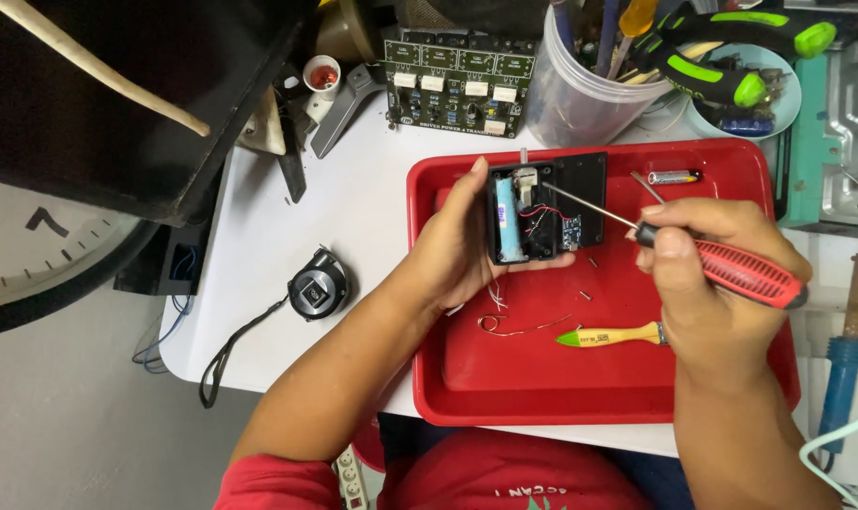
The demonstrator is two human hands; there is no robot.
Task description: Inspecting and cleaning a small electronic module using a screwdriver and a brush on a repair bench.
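Over the red tray [448, 378] on the white table [353, 217], your left hand [452, 250] cradles the open black box [539, 215], right hand [703, 269] closed on the screwdriver [731, 269]; keep its tip steady, clear of the wires.

Left hand [452, 247] reaches in from the near left, palm up, fingers curled in a closed grasp. Right hand [707, 274], at the right, is clenched, forearm running back to the near right.
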